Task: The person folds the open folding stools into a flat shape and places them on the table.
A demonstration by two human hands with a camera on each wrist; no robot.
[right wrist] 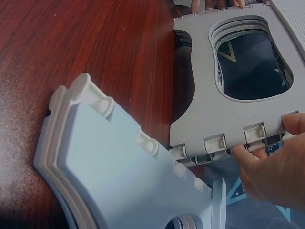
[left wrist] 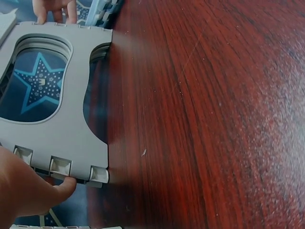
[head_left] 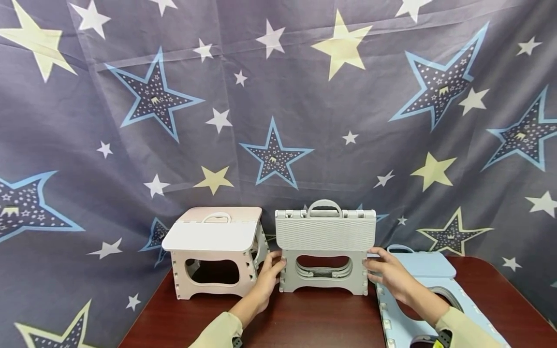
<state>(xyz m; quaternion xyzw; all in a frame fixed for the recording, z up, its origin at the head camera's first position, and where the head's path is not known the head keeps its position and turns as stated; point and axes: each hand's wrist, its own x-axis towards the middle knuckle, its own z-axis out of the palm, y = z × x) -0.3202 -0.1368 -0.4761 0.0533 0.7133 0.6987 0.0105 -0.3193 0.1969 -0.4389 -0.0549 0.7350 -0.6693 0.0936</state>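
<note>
A grey folding step stool (head_left: 325, 234) stands upright and mostly folded in the middle of the red-brown table, its carry handle on top. My left hand (head_left: 267, 279) grips its left side edge. At the opposite edge my right hand (head_left: 395, 278) holds it the same way. Up close in the left wrist view, my thumb lies along the hinged edge of the stool's leg panel (left wrist: 69, 138), with the other fingers partly hidden behind. The right wrist view has my fingertips at the hinge notches of that panel's other side.
A pink folding stool (head_left: 206, 275) with a white front flap stands unfolded at the left. To the right, a light blue folding stool (head_left: 463, 299) lies folded flat, under my right forearm. A starry curtain (head_left: 278, 96) hangs behind the table (head_left: 304, 324).
</note>
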